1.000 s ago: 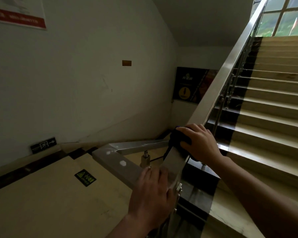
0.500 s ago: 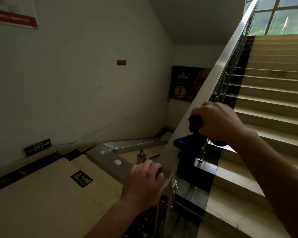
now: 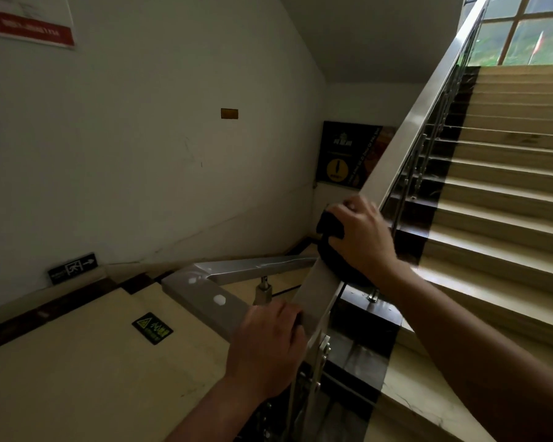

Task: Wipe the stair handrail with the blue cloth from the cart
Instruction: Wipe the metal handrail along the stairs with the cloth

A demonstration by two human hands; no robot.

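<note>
Left hand (image 3: 268, 342) curled round the handrail (image 3: 406, 135) at its lower corner. Just above it, right hand (image 3: 363, 237) clamps the dark cloth (image 3: 330, 227) onto the rail, bunched under palm and fingers. Balusters (image 3: 425, 151) and steps (image 3: 508, 199) to the right. Rail runs bare uphill toward the window (image 3: 524, 33). Poster (image 3: 342, 154) on far wall.

cloth (image 3: 330, 225) mostly hidden (perhaps bunched), poster (image 3: 26, 23) cropped

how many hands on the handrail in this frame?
2: left hand grips the grey metal stair handrail at its lower bend; right hand holds the dark blue cloth against the sloping rail just above.
</note>
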